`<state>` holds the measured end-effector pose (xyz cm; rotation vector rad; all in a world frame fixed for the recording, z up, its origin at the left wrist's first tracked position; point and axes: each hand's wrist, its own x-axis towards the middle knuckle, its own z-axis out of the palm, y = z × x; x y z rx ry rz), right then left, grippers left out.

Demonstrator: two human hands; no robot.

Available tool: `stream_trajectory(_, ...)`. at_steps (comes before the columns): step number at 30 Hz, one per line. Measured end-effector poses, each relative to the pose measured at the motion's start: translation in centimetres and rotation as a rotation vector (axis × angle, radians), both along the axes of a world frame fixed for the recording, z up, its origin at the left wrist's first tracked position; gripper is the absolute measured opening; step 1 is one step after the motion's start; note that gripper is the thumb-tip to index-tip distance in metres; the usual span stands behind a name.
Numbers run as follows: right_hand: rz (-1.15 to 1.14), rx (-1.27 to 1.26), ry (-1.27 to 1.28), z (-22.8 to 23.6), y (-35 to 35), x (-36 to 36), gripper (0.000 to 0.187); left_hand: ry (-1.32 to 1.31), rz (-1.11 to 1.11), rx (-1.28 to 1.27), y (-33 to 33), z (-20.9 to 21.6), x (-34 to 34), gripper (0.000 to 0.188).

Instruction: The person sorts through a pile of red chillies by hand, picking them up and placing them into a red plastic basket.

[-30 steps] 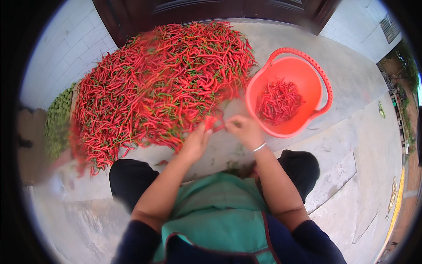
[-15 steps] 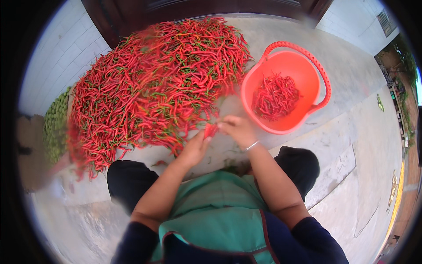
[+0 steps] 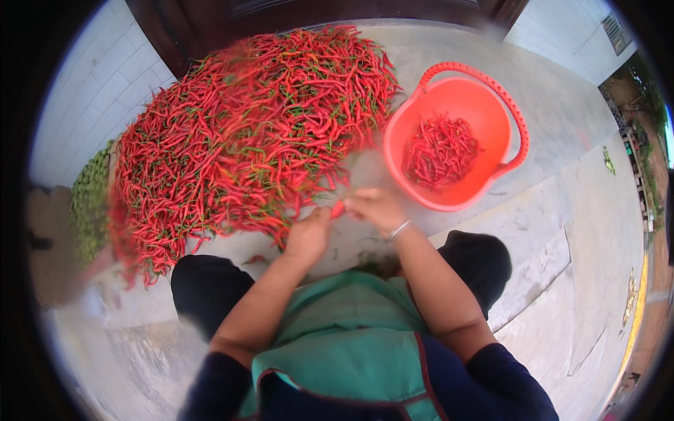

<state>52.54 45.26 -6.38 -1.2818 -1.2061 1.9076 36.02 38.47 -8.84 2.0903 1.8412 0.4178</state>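
Between my two hands shows a short stretch of red chilli pepper (image 3: 338, 210). My left hand (image 3: 309, 235) is closed round it, its fingers largely hidden behind the back of the hand. On the other side, my right hand (image 3: 378, 210), with a silver bracelet at the wrist, pinches the chilli's end; the pinched part is too blurred to make out well. A large heap of red chillies (image 3: 232, 133) with green stems spreads ahead and to the left of my hands. Beyond my right hand stands an orange-red bucket (image 3: 491, 116) holding a small pile of red chillies (image 3: 441, 153).
The bucket's braided-looking handle (image 3: 516, 116) rises over its right side. Bits of stem lie on the concrete floor (image 3: 540, 231) near my knees. A dark door (image 3: 316, 12) stands behind the heap, and a green bumpy pile (image 3: 90, 196) sits at the far left.
My left hand has turned, its back now more toward the view, and less of the chilli shows between my hands. My right hand has shifted only slightly.
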Motion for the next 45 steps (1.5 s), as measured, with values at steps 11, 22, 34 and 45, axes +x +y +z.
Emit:
stream_trajectory(11, 0.073, 0.997, -0.549, -0.3, -0.3, 2.0, 0.021, -0.441, 0.107, -0.120, 0.8, -0.1, -1.3, 0.021)
stream_trajectory(22, 0.330, 1.181, -0.554, -0.7, -1.1, 1.1, 0.011, -0.277, -0.212, -0.058, 0.6, 0.9, -1.6, 0.015)
stream_trajectory(34, -0.244, 0.468, -0.281, -0.7, 0.1, 3.4, 0.013, -0.915, 0.240, -0.446, 3.4, -0.2, -0.2, 0.018)
stream_trajectory(45, 0.220, 0.673, -0.613, -2.3, 1.2, 6.4, 0.019, -1.091, 0.271, -0.463, 14.9, 3.9, 5.4, 0.038)
